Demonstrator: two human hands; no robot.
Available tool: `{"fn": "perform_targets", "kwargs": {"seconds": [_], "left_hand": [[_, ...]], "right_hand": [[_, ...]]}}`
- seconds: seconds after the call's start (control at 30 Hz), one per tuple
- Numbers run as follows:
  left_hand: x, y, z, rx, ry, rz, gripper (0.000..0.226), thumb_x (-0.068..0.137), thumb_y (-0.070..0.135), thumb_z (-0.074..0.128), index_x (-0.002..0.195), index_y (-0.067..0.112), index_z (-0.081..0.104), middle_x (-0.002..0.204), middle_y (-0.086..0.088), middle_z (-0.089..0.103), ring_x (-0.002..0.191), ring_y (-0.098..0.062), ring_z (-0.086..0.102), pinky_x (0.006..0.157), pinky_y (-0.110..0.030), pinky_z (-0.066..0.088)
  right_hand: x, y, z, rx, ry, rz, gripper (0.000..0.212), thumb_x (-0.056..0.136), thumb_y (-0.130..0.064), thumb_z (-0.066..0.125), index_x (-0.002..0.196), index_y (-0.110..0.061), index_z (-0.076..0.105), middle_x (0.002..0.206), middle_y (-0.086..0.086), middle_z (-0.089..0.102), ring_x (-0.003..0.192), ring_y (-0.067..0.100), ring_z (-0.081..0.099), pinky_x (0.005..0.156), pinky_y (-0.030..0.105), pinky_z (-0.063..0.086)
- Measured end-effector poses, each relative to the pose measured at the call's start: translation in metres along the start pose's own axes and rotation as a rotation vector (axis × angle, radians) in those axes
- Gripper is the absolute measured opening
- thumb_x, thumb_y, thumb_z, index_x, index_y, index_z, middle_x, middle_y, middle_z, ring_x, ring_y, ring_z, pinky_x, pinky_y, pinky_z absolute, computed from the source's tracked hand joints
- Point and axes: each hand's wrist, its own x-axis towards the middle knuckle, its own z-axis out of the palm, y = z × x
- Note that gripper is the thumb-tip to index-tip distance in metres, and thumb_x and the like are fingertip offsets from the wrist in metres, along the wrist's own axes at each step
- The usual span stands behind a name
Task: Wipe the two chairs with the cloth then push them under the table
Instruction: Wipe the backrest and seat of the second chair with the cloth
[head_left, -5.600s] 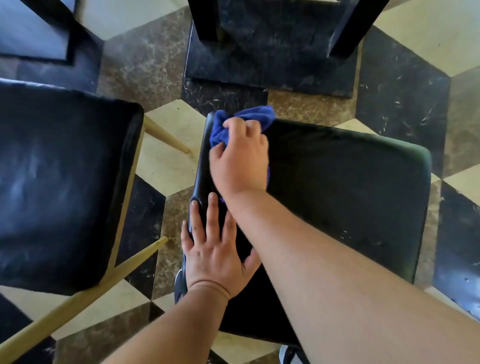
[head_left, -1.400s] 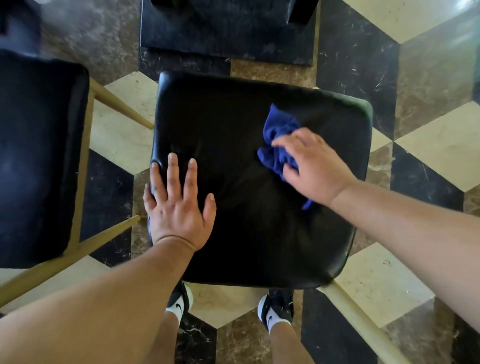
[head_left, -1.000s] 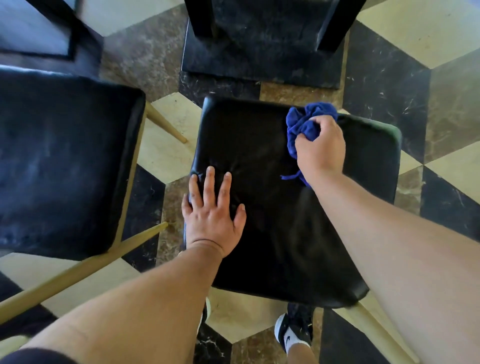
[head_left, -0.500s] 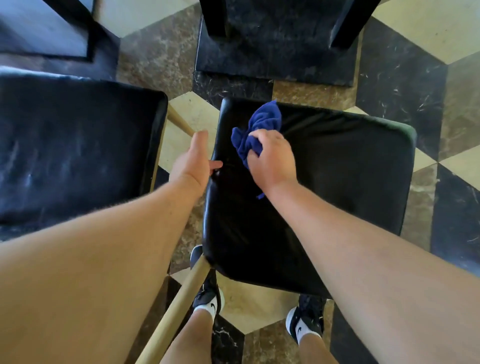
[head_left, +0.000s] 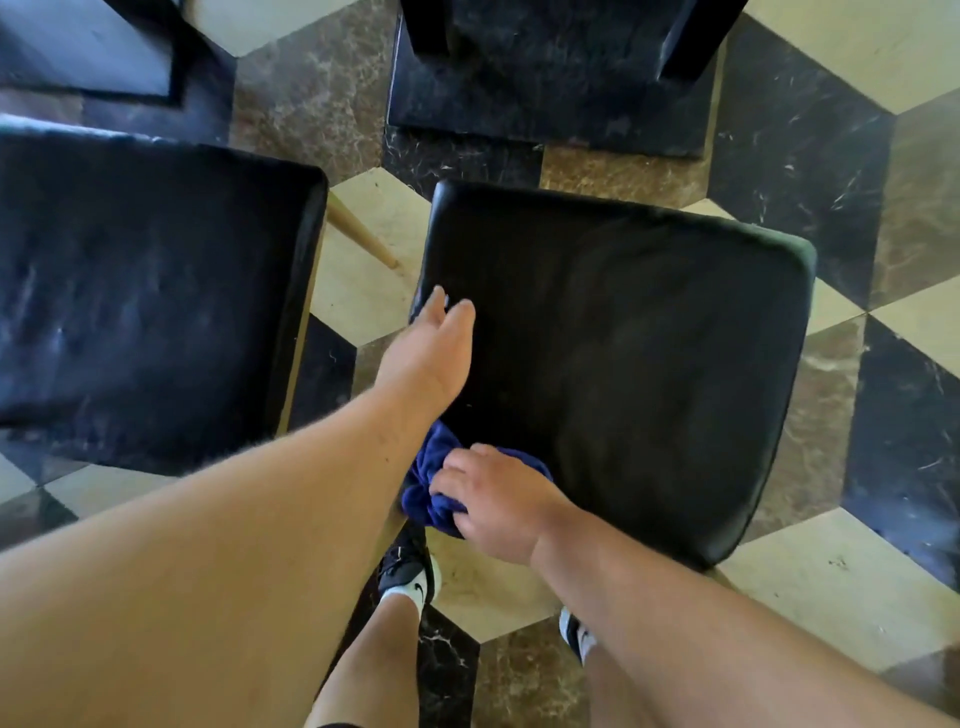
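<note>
At the near-left corner of the black padded leather chair seat (head_left: 623, 353), right hand (head_left: 498, 504) clenched the crumpled blue cloth (head_left: 436, 483), left hand (head_left: 431, 353) open, bracing; firm overlapping strokes advised.

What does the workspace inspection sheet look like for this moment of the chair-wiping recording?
Surface: tiled floor, cream, brown and black.
Job's things: right chair, seat glossy; left chair, seat streaky; blue cloth at right chair's near left corner.
Clutter: nothing seen.
Hands: right hand presses the cloth; left hand open at seat's left edge.
Cables: nothing seen.
Surroundings: black table base ahead; person's shoes below.
</note>
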Motion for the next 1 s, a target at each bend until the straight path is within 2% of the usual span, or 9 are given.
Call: {"fn": "perform_targets", "kwargs": {"seconds": [0.1, 0.23, 0.37, 0.53, 0.6, 0.7, 0.77, 0.9, 1.0], "left_hand": [[-0.009, -0.014, 0.034, 0.186, -0.016, 0.023, 0.073, 0.106, 0.049, 0.031, 0.168, 0.030, -0.003, 0.176, 0.006, -0.010, 0.160, -0.025, -0.014, 0.128, -0.049, 0.000], [-0.011, -0.034, 0.063, 0.412, 0.109, 0.079, 0.081, 0.104, 0.056, 0.029, 0.163, 0.031, -0.022, 0.171, 0.004, -0.030, 0.155, -0.023, -0.031, 0.126, -0.044, -0.013], [-0.009, -0.042, 0.085, 0.487, 0.247, 0.101, 0.077, 0.103, 0.057, 0.014, 0.161, 0.027, -0.027, 0.169, 0.002, -0.035, 0.154, -0.024, -0.035, 0.126, -0.046, -0.017], [-0.003, -0.051, 0.101, 0.508, 0.399, 0.111, 0.075, 0.105, 0.055, 0.016, 0.163, 0.026, -0.021, 0.173, 0.000, -0.027, 0.156, -0.024, -0.030, 0.128, -0.049, -0.013], [-0.002, -0.054, 0.104, 0.510, 0.421, 0.113, 0.075, 0.105, 0.054, 0.018, 0.164, 0.025, -0.018, 0.174, -0.001, -0.024, 0.157, -0.025, -0.027, 0.128, -0.050, -0.011], [-0.002, -0.053, 0.104, 0.519, 0.417, 0.107, 0.075, 0.105, 0.053, 0.019, 0.165, 0.024, -0.015, 0.173, -0.001, -0.025, 0.157, -0.026, -0.028, 0.128, -0.050, -0.012], [-0.003, -0.049, 0.102, 0.531, 0.385, 0.094, 0.075, 0.104, 0.054, 0.016, 0.164, 0.024, -0.017, 0.172, 0.000, -0.029, 0.156, -0.025, -0.031, 0.127, -0.050, -0.014], [-0.007, -0.042, 0.090, 0.529, 0.277, 0.083, 0.077, 0.103, 0.054, 0.015, 0.162, 0.024, -0.025, 0.169, -0.001, -0.035, 0.153, -0.026, -0.037, 0.125, -0.048, -0.020], [-0.009, -0.037, 0.077, 0.507, 0.172, 0.074, 0.078, 0.104, 0.055, 0.018, 0.156, 0.026, -0.033, 0.165, 0.000, -0.041, 0.152, -0.027, -0.038, 0.124, -0.047, -0.021]], "right_hand": [[-0.028, 0.027, -0.022, -0.123, -0.099, -0.093, 0.027, 0.092, -0.016, 0.062, 0.119, -0.015, 0.063, 0.115, 0.005, 0.058, 0.105, 0.028, 0.051, 0.091, 0.045, 0.048], [-0.054, 0.075, -0.074, -0.262, -0.075, -0.029, 0.031, 0.090, -0.022, 0.060, 0.120, -0.019, 0.066, 0.120, 0.005, 0.060, 0.105, 0.030, 0.054, 0.092, 0.046, 0.049], [-0.059, 0.126, -0.145, -0.198, 0.186, 0.209, 0.026, 0.082, -0.020, 0.062, 0.106, -0.018, 0.072, 0.108, 0.008, 0.063, 0.099, 0.036, 0.060, 0.087, 0.049, 0.052], [-0.036, 0.167, -0.205, -0.132, 0.499, 0.447, 0.017, 0.081, -0.013, 0.063, 0.095, -0.020, 0.069, 0.096, 0.008, 0.063, 0.092, 0.035, 0.063, 0.079, 0.042, 0.051], [-0.022, 0.173, -0.209, -0.033, 0.642, 0.541, 0.014, 0.083, -0.013, 0.062, 0.094, -0.021, 0.065, 0.104, 0.010, 0.065, 0.097, 0.033, 0.063, 0.083, 0.043, 0.051], [-0.007, 0.163, -0.192, 0.008, 0.808, 0.673, 0.028, 0.087, -0.014, 0.063, 0.115, -0.016, 0.068, 0.121, 0.010, 0.062, 0.109, 0.032, 0.060, 0.093, 0.039, 0.049], [-0.007, 0.141, -0.169, -0.023, 0.765, 0.637, 0.027, 0.085, -0.013, 0.063, 0.112, -0.014, 0.069, 0.114, 0.014, 0.064, 0.105, 0.035, 0.060, 0.091, 0.040, 0.048], [-0.033, 0.086, -0.109, 0.066, 0.568, 0.470, 0.010, 0.078, -0.009, 0.064, 0.086, -0.016, 0.067, 0.091, 0.011, 0.062, 0.089, 0.036, 0.060, 0.081, 0.047, 0.050], [-0.061, 0.047, -0.061, 0.100, 0.356, 0.494, 0.019, 0.083, -0.014, 0.063, 0.101, -0.018, 0.069, 0.105, 0.005, 0.063, 0.098, 0.032, 0.060, 0.087, 0.046, 0.050]]}}
